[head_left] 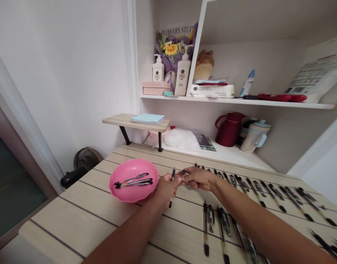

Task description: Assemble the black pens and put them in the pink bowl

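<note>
In front of me my left hand (pixel 170 187) is closed around a pen (pixel 173 173), held nearly upright with its tip pointing up. My right hand (pixel 197 178) meets it, fingers pinched on a small dark piece that looks like a pen cap (pixel 185 172); the fingers partly hide it. Left of my hands a pink bowl (pixel 121 195) with a wavy rim holds several capped pens (pixel 134 182). Under and beyond my right forearm lie rows of uncapped pens (pixel 206 229) with loose caps (pixel 211 215) beside them.
A small raised stand (pixel 116 119) with blue paper (pixel 148 118) is at the table's back left. Behind are a white plastic bag (pixel 182 139), a red thermos jug (pixel 229 129) and a cup (pixel 255 136). A shelf (pixel 165 97) with bottles hangs above. A fan (pixel 87 161) stands left.
</note>
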The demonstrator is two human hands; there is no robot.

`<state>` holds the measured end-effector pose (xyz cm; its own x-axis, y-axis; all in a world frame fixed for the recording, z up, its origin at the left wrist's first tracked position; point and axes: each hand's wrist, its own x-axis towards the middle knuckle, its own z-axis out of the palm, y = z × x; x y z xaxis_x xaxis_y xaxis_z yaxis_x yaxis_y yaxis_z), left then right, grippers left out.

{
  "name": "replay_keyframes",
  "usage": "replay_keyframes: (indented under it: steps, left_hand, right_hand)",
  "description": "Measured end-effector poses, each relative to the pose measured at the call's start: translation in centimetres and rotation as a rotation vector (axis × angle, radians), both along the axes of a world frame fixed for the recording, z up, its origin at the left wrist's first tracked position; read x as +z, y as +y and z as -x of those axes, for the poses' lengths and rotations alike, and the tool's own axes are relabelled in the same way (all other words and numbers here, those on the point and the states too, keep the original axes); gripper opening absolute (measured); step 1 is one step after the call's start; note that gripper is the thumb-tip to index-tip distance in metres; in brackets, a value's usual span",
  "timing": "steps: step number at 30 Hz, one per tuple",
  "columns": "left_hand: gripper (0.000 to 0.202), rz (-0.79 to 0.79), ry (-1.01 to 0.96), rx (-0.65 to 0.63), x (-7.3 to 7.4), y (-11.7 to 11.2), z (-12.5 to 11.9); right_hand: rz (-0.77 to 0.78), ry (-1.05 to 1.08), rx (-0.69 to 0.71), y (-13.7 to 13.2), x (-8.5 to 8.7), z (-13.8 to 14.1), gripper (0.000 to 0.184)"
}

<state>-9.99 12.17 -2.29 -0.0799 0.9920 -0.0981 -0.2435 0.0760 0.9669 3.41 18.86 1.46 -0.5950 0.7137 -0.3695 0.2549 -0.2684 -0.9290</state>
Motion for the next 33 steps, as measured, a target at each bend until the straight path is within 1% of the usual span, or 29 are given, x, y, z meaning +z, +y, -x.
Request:
replay_keyframes:
  steps: [5, 8, 10, 13, 16, 20, 23, 25, 30, 33]
  left_hand:
    - [0.037, -0.004, -0.012, -0.021, 0.2, 0.2, 0.2]
    - [0.035, 0.009, -0.010, 0.008, 0.0, 0.3, 0.1]
    - [0.034, 0.021, -0.006, 0.052, -0.3, 0.5, 0.0]
    - [0.032, 0.027, -0.014, 0.085, -0.6, 0.7, 0.0]
    - [0.028, 0.031, -0.023, 0.087, -0.8, 0.7, 0.1]
    - [0.025, 0.044, -0.012, 0.091, -0.8, 0.7, 0.0]
    - [0.025, 0.057, 0.006, 0.098, -0.8, 0.6, -0.1]
    - [0.024, 0.063, 0.014, 0.099, -0.9, 0.6, -0.2]
    - [0.022, 0.081, 0.023, 0.081, -1.0, 0.9, -0.1]
    - [0.020, 0.080, 0.030, 0.077, -1.0, 1.1, -0.1]
  right_hand:
    - [0.054, 0.053, 0.053, -0.2, 0.2, -0.5, 0.027]
    - [0.037, 0.039, 0.048, -0.4, 0.1, -0.6, 0.028]
    - [-0.018, -0.017, -0.013, -0.4, -0.1, -0.4, 0.027]
    - [-0.119, -0.138, -0.167, 0.4, -0.6, -0.1, 0.030]
    - [-0.238, -0.294, -0.313, 2.3, -0.5, -0.2, 0.032]
    - [-0.450, -0.525, -0.426, 5.6, 0.4, -1.0, 0.022]
    - [-0.580, -0.673, -0.432, 7.4, 1.1, -1.2, 0.017]
    - [-0.624, -0.761, -0.406, 8.2, 1.2, -0.8, 0.016]
    - [-0.668, -0.928, -0.356, 9.0, 0.1, 0.3, 0.016]
    - [-0.698, -0.989, -0.369, 9.4, -0.6, 0.6, 0.022]
